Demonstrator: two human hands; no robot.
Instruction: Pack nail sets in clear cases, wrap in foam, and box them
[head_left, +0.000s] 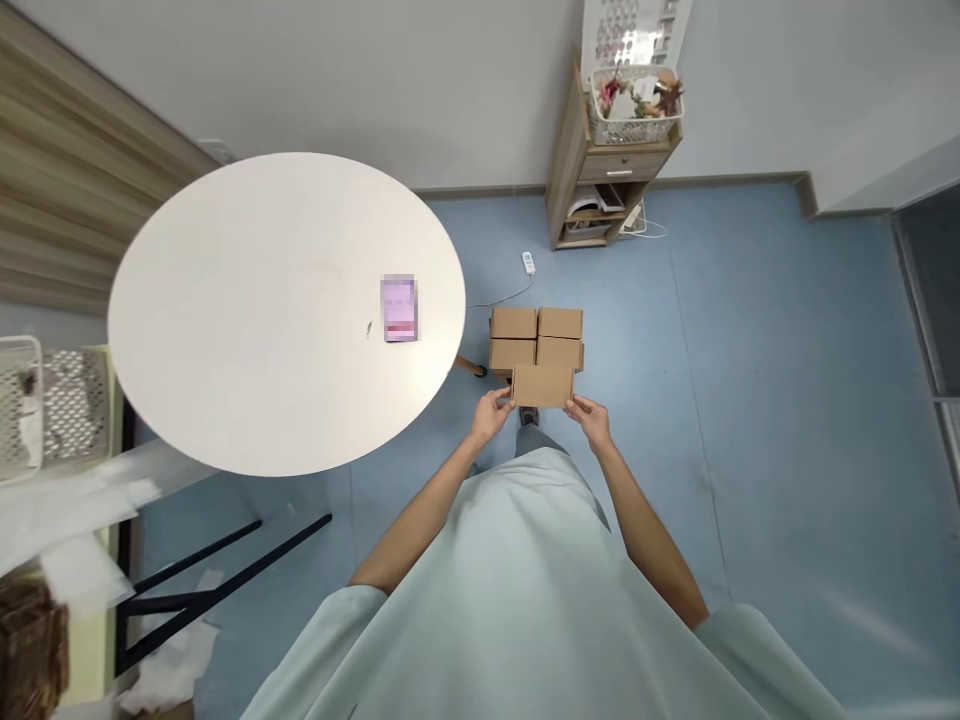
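Note:
Between my two hands is a small brown cardboard box [543, 386], its long side running left to right. My left hand [491, 415] grips its left end, thumb and fingers closed on the edge. At the opposite end, my right hand [591, 417] pinches the right edge. Just beyond it several similar cardboard boxes [514, 322] are grouped in two columns over the floor; how deep they are stacked I cannot tell. The held box overlaps the near side of that group in view.
A white round table [262, 330] at left bears a purple blurred item [400, 308]. A wooden cabinet [566, 165] with a white basket [634, 130] stands against the wall. A white power strip [529, 263] and its cord lie on the blue floor [787, 400]. Black metal legs [225, 590] stand lower left.

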